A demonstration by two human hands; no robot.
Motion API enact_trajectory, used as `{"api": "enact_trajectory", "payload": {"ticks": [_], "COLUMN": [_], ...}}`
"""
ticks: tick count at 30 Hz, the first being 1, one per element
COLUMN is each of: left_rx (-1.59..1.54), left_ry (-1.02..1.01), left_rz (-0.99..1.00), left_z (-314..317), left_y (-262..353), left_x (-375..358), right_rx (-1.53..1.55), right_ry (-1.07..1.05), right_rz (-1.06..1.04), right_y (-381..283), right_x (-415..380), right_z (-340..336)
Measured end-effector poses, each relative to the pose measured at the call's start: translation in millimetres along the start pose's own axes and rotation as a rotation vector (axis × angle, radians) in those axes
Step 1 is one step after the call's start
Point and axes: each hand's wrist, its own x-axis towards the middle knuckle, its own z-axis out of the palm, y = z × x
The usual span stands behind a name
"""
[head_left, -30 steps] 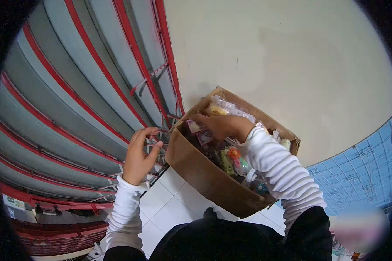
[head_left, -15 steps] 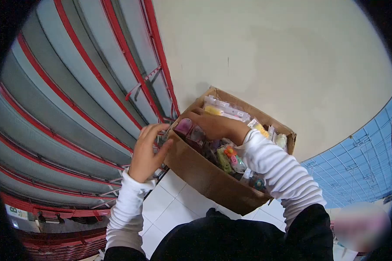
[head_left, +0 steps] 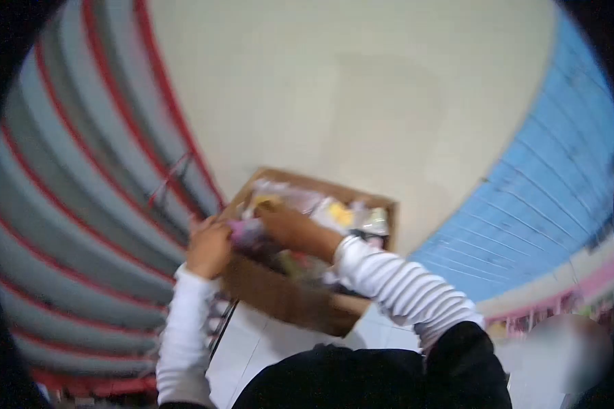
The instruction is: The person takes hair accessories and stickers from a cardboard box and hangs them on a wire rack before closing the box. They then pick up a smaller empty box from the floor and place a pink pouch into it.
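While the right forearm slanted from the lower right across the near side of the cardboard box (head_left: 280, 293), the right hand (head_left: 293, 228) reached over the contents, its back turned up and its fingers pointing toward the left end. Those fingertips were blurred beside a purple packet (head_left: 245, 234), and I could not tell whether they gripped it or only touched it.

The left arm rose more steeply from the bottom, its white sleeve (head_left: 187, 327) bunched in folds up to the wrist. At its top the left hand (head_left: 209, 249) was bent inward at the left corner of the box, fingers curled toward the purple packet; blur hid whether they had closed on it.

That packet sat at the left end of the box, between the two hands. Farther back lay clear packaging (head_left: 290, 196), and right of it a yellow item (head_left: 339, 214) in a wrapper. The box stood against the pale wall (head_left: 273, 88), just right of the red-edged shelves (head_left: 102, 136).
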Motion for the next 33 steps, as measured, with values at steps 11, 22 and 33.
{"api": "enact_trajectory", "payload": {"ticks": [11,22,33], "left_rx": [-0.163,-0.334,-0.361], "left_ry": [0.204,0.395,0.482], "left_rz": [0.261,0.737,1.083], "left_z": [-36.8,-104.3,-113.2], "left_y": [123.2,342.6,507.6], "left_x": [3.1,12.4,-19.9], "right_rx": [-0.008,1.167,1.359], "right_ry": [0.898,1.778,1.703], "right_rz": [0.053,0.014,-0.104], "right_y": [-91.7,-29.5,-1.4], "right_x": [-211.6,-433.4,-454.3], "right_z": [-306.9,-533.1,-571.7]}}
